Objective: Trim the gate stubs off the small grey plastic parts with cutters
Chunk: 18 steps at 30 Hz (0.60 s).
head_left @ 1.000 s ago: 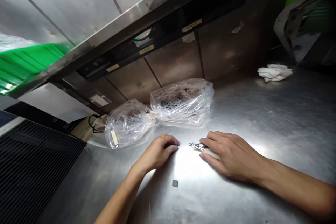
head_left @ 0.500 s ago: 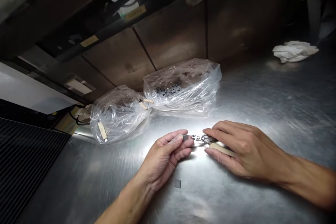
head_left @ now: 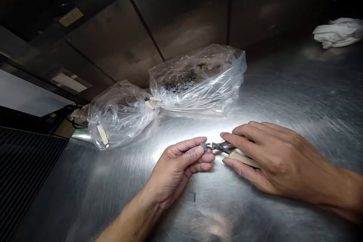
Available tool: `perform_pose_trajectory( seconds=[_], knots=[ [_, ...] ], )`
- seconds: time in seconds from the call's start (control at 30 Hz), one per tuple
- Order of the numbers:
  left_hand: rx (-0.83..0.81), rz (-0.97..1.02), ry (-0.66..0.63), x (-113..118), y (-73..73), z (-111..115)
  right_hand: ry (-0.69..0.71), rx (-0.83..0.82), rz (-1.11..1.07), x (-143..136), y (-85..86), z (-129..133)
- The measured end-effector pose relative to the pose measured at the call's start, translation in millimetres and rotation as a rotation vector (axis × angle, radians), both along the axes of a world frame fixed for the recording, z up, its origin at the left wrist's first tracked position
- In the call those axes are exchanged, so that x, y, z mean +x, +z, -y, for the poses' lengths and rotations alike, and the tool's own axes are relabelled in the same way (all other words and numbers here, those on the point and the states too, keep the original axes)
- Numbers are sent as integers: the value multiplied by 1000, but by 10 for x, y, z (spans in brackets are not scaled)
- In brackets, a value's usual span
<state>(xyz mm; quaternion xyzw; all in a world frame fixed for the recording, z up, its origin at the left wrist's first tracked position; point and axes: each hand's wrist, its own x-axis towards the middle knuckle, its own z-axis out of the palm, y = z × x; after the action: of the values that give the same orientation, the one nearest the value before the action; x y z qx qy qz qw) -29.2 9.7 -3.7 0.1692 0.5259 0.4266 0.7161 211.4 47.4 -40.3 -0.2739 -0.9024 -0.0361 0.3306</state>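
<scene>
Between thumb and fingers, my left hand (head_left: 184, 159) pinches a small grey plastic piece (head_left: 203, 146). My right hand (head_left: 269, 159) is closed around pliers with cream handles (head_left: 242, 159). The jaws of the pliers point left and meet the edge of the grey piece; whether they grip it is too small to tell. A second flat grey piece (head_left: 192, 196) lies on the metal table (head_left: 221, 211) below my left hand.
A clear plastic bag (head_left: 198, 98) with many grey pieces stands behind my hands. Left of it lies another clear bag (head_left: 121, 121), with cream-handled pliers (head_left: 151, 102) between them and a cream tool (head_left: 102, 135) at its left. A white cloth (head_left: 337, 32) sits far right.
The view has tilted slightly downward. The plier handles have come a little closer to the grey piece, and the piece is turned differently in my left fingers.
</scene>
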Motion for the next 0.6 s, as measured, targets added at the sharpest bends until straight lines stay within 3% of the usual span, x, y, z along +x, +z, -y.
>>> perform_pose_trajectory(
  seconds=[0.6],
  knots=[
    [37, -60, 22, 33, -2, 31, -41, 67, 48, 14, 11, 47]
  ],
)
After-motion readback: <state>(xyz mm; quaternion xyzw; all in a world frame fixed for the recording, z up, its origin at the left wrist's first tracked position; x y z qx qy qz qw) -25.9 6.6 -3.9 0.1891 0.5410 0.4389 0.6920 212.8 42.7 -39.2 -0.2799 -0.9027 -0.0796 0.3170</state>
